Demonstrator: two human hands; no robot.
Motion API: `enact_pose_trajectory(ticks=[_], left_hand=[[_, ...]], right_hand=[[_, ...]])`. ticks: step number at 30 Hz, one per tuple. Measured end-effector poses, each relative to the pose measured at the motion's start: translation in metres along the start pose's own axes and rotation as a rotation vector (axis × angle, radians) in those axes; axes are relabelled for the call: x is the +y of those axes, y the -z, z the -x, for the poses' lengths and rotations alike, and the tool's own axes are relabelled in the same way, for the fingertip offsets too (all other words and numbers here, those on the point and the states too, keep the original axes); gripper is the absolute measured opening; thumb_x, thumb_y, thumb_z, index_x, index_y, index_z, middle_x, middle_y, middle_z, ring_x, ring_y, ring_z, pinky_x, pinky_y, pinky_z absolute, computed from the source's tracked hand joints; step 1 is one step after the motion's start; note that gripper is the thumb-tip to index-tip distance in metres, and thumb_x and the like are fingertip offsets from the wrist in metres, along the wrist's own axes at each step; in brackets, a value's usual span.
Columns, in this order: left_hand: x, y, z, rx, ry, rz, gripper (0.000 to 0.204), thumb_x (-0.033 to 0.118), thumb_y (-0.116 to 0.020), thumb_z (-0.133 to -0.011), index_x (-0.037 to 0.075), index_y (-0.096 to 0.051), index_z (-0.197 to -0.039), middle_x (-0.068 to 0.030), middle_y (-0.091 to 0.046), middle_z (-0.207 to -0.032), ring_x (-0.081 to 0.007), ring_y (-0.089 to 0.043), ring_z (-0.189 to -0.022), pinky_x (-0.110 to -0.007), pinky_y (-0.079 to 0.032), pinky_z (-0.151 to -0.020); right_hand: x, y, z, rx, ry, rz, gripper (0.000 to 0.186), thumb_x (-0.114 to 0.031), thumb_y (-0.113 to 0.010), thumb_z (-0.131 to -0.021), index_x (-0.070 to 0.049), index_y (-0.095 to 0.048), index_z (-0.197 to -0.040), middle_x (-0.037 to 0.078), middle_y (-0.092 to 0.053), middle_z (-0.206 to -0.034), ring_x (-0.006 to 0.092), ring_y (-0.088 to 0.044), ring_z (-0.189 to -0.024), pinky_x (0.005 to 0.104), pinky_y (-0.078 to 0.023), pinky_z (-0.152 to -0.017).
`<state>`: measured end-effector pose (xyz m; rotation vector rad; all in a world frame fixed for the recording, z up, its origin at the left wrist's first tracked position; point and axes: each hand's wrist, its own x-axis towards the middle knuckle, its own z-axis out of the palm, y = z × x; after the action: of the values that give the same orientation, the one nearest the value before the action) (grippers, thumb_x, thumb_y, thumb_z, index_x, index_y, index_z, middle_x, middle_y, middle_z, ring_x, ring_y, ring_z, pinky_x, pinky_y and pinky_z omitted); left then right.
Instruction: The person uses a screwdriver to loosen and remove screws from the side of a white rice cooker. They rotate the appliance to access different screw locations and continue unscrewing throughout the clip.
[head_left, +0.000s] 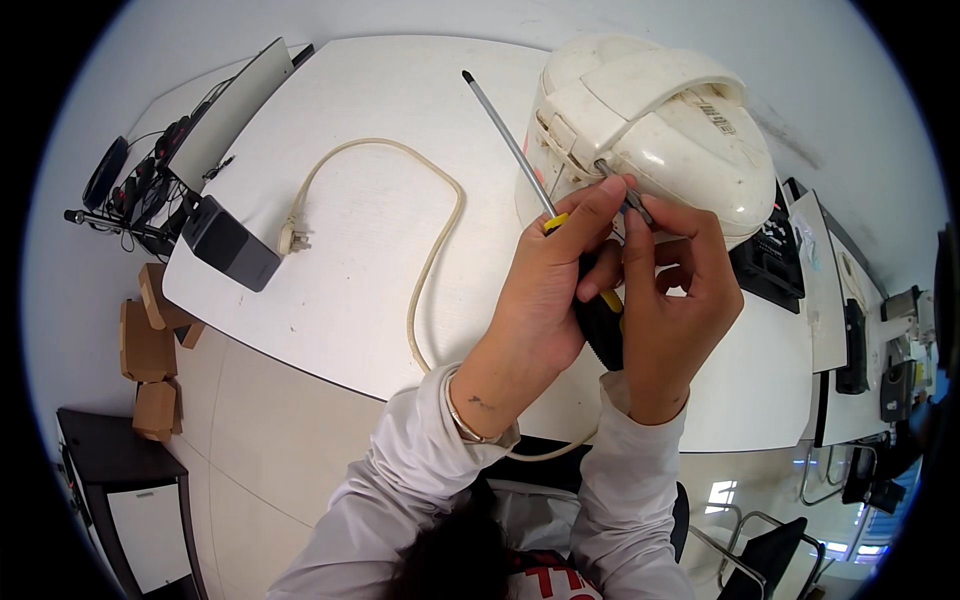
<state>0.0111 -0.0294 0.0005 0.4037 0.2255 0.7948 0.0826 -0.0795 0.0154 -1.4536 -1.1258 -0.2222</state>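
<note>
My left hand point(548, 270) is closed around a screwdriver point(511, 141) with a black and yellow handle. Its long metal shaft points up and to the left, past the side of a white rice cooker point(690, 150). My right hand point(685, 290) pinches a small grey metal piece point(634, 204) at the cooker's near side, and my left fingertips meet it there. The piece's exact kind is unclear, since fingers cover part of it. The cooker is stained, with its curved carrying handle point(670, 78) lying over the lid.
The white table point(350, 300) carries a cream power cord point(455, 215) with its plug point(291, 238) at the left. Near that plug lies a dark grey box-shaped device point(230, 245). A black tool case point(775, 262) sits right of the cooker. Cardboard boxes point(150, 340) stand beyond the table's left edge.
</note>
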Motion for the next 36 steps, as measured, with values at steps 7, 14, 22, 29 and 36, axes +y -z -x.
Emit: enact_pose_trajectory(ticks=[7, 14, 22, 29, 36], left_hand=[[0.001, -0.001, 0.002, 0.015, -0.018, -0.029, 0.024, 0.026, -0.060, -0.084, 0.008, -0.060, -0.099, -0.0013, -0.061, -0.079, -0.0029, -0.029, -0.041, -0.016, -0.031, -0.044], [0.000, -0.004, 0.002, 0.053, -0.028, -0.040, 0.024, 0.026, -0.060, -0.085, 0.008, -0.060, -0.100, -0.0020, -0.061, -0.082, -0.0029, -0.027, -0.041, -0.017, -0.032, -0.046], [-0.005, -0.004, 0.000, 0.069, -0.080, -0.064, 0.024, 0.026, -0.059, -0.086, 0.007, -0.060, -0.100, 0.0031, -0.054, -0.072, -0.0028, -0.026, -0.041, -0.018, -0.031, -0.046], [-0.004, -0.005, 0.001, 0.074, -0.112, -0.103, 0.024, 0.026, -0.059, -0.086, 0.006, -0.060, -0.100, 0.0049, -0.051, -0.068, -0.0023, -0.026, -0.041, -0.018, -0.031, -0.045], [-0.003, -0.006, 0.002, 0.098, -0.141, -0.098, 0.027, 0.026, -0.062, -0.084, 0.004, -0.061, -0.101, 0.0067, -0.042, -0.055, -0.0024, -0.028, -0.041, -0.019, -0.023, -0.042]], right_hand=[[0.003, -0.001, 0.001, 0.000, 0.021, 0.003, 0.010, -0.003, -0.067, -0.074, -0.004, -0.060, -0.081, 0.002, -0.058, -0.069, 0.0077, -0.052, -0.049, 0.0198, -0.032, -0.040], [0.005, -0.001, 0.000, 0.001, -0.007, -0.083, 0.010, -0.003, -0.067, -0.073, -0.004, -0.061, -0.081, 0.001, -0.059, -0.067, 0.0066, -0.053, -0.050, 0.0189, -0.033, -0.042], [0.009, -0.001, 0.001, 0.007, -0.083, -0.161, 0.009, -0.003, -0.068, -0.073, -0.004, -0.062, -0.080, 0.000, -0.061, -0.067, 0.0057, -0.054, -0.051, 0.0183, -0.032, -0.042], [0.013, -0.002, 0.001, 0.014, -0.050, -0.147, 0.010, -0.003, -0.069, -0.072, -0.005, -0.063, -0.080, 0.001, -0.061, -0.068, 0.0063, -0.054, -0.051, 0.0190, -0.032, -0.042], [0.012, -0.004, 0.002, 0.019, -0.045, -0.165, 0.011, -0.002, -0.069, -0.072, -0.005, -0.063, -0.081, 0.001, -0.061, -0.068, 0.0064, -0.054, -0.051, 0.0192, -0.033, -0.042]])
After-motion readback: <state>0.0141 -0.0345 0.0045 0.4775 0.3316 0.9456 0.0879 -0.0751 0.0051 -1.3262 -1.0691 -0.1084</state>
